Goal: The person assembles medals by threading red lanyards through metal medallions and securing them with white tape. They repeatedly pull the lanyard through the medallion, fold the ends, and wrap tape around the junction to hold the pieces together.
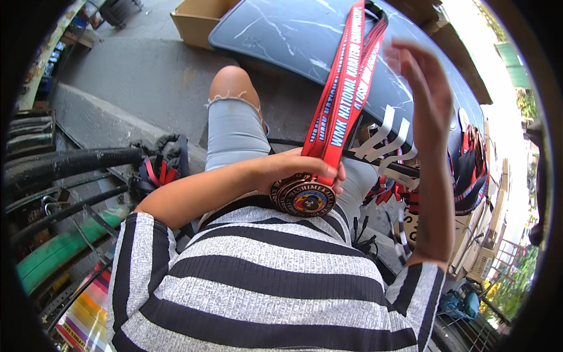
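My left hand [316, 167] is closed around a bundle of red ribbons [337, 117] with white and blue lettering, just above my lap. From its underside hang several round bronze-coloured medals [305, 198], stacked together, the front one with a multicoloured centre. The ribbons stretch up and away over the dark marbled table [275, 29], their far loops near its far side. To the right of those loops my right hand [425, 88] is raised, fingers stretched out and blurred at the tips. Nothing shows in it, and it looks apart from the ribbons.
More medals with red and black ribbons [472, 170] hang at the table's right edge. White hooks [387, 138] stick out near my right forearm. A cardboard box [196, 23] stands behind the table. A black metal rack [76, 161] is on my left; cardboard cartons [478, 234] stand on the right.
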### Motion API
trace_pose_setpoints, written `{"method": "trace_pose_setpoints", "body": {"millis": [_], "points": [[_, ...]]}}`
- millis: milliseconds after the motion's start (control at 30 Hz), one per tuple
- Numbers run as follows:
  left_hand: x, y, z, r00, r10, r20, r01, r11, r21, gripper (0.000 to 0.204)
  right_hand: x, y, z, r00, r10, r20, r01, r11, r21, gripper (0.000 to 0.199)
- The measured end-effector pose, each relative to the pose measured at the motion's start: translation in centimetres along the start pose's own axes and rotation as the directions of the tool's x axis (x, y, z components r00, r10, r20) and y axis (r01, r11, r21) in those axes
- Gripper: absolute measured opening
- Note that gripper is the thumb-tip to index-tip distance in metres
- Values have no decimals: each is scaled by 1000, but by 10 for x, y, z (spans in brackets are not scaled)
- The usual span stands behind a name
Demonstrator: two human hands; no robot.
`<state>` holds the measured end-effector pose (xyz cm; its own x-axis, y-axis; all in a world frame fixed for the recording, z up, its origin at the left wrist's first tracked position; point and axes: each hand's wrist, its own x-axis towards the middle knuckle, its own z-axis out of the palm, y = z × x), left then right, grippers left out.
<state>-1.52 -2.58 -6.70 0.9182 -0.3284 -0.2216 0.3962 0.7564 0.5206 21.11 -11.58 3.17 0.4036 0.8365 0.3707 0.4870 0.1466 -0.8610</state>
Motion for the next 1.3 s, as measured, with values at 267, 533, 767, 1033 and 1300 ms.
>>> {"method": "trace_pose_setpoints", "body": {"millis": [267,533,767,1033,1300], "points": [[9,-5,8,983,104,-152,-78,983,167,110,-163,-40,61,795,603,70,-607,794,47,47],[16,-16,4,911,59,-409,30,977,209,107,-190,-26,66,922,388,18,-374,899,-229,56],[13,-13,15,895,114,-431,-6,970,245,109,-180,-25,71,722,691,44,-692,721,36,45],[15,-11,17,898,196,-393,-122,971,206,103,-177,-31,76,681,731,-41,-716,677,167,55],[19,-16,13,927,151,-343,-112,985,130,110,-181,-32,75,837,547,14,-543,833,-107,45]]}}
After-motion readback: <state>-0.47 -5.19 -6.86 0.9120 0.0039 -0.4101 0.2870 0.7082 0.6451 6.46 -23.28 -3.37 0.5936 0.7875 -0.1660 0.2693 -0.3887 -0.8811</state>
